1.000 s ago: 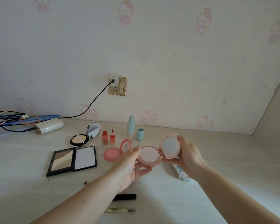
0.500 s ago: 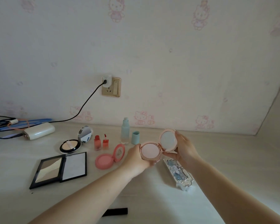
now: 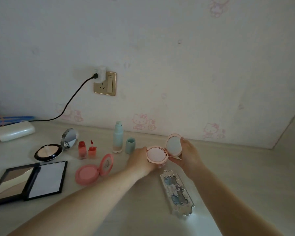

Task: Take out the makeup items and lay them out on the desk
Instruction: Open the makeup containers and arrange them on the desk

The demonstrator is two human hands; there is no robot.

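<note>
A rose-gold cushion compact (image 3: 156,154) is open, its mirror lid upright, low over the desk (image 3: 237,169) near the back wall. My left hand (image 3: 140,161) grips its base from the left. My right hand (image 3: 187,154) holds the lid and hinge side. Laid out to the left are a pink blush compact (image 3: 89,173), two red lip tints (image 3: 86,149), a pale green bottle (image 3: 117,137) with its cap (image 3: 130,145) beside it, a round powder compact (image 3: 48,152) and a black palette (image 3: 29,182).
An ornate silver-blue case (image 3: 177,193) lies on the desk just in front of my hands. A white power bank (image 3: 14,131) and blue cables sit at the far left, with a black cord running up to the wall socket (image 3: 105,83).
Both hands have carried the open compact forward and down toward the desk, to the right of the green cap. The view has tilted, so the black pen at the front is out of sight.
</note>
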